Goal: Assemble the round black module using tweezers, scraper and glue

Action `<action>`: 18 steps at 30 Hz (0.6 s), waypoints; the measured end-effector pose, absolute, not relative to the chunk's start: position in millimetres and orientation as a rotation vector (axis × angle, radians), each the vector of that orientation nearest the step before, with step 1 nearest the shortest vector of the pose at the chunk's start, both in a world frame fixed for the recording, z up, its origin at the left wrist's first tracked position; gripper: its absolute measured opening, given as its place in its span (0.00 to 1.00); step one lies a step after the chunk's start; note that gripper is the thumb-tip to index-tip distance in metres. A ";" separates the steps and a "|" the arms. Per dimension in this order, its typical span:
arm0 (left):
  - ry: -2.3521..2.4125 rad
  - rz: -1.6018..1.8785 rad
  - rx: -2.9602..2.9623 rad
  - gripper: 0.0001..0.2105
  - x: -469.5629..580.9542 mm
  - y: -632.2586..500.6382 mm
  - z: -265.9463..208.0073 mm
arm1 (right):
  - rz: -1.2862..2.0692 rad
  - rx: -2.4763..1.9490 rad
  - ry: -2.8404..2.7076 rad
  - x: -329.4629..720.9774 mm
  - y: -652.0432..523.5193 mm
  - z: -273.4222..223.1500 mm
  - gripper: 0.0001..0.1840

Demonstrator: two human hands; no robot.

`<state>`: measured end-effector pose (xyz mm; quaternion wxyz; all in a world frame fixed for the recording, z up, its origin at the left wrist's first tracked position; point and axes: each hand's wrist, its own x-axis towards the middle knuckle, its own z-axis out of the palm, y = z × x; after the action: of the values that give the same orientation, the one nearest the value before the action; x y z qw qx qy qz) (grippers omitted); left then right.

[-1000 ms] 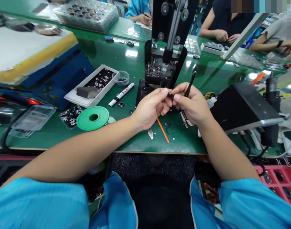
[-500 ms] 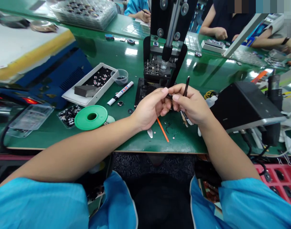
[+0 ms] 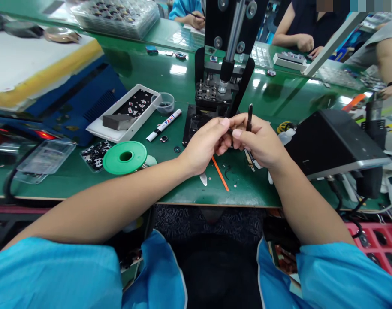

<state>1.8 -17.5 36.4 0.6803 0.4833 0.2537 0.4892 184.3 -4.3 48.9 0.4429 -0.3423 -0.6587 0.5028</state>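
Note:
My left hand (image 3: 206, 143) and my right hand (image 3: 254, 139) meet fingertip to fingertip in front of the black press (image 3: 213, 92). Thumb and fingers of the left are pinched on a small dark part, mostly hidden by the fingertips. What looks like a pair of black tweezers (image 3: 250, 116) sticks up out of my closed right hand; its tips are hidden. Beneath the hands an orange stick (image 3: 220, 174) and a small pale blade-like piece (image 3: 203, 179) lie on the green table (image 3: 183, 191).
To the left are a paint marker (image 3: 164, 125), a green spool (image 3: 114, 159), a white tray (image 3: 119, 136) of small parts, a clear cup (image 3: 165, 104) and a blue machine (image 3: 107, 88). A black box-shaped device (image 3: 340, 139) stands at right. Other people work across the table.
The view has shifted slightly, so the table things appear a little to the right. Both hands stay together; the tweezers stand a bit more upright. A person at far right has moved.

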 end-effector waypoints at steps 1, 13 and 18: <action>0.568 1.112 1.098 0.24 1.9 -17.2 33.9 | 1.241 -0.851 -1.646 184.1 -4.4 49.6 0.17; 0.639 1.083 1.064 0.15 1.8 -23.5 40.3 | 1.249 -0.912 -1.582 186.4 -11.2 54.1 0.06; 0.605 1.085 1.047 0.15 2.5 -23.5 40.9 | 1.242 -0.909 -1.600 190.3 -8.4 47.7 0.04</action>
<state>2.5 -23.5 40.9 0.6878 0.4678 0.2701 0.4849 190.3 -8.4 47.7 0.4443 -0.3669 -0.6456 0.5011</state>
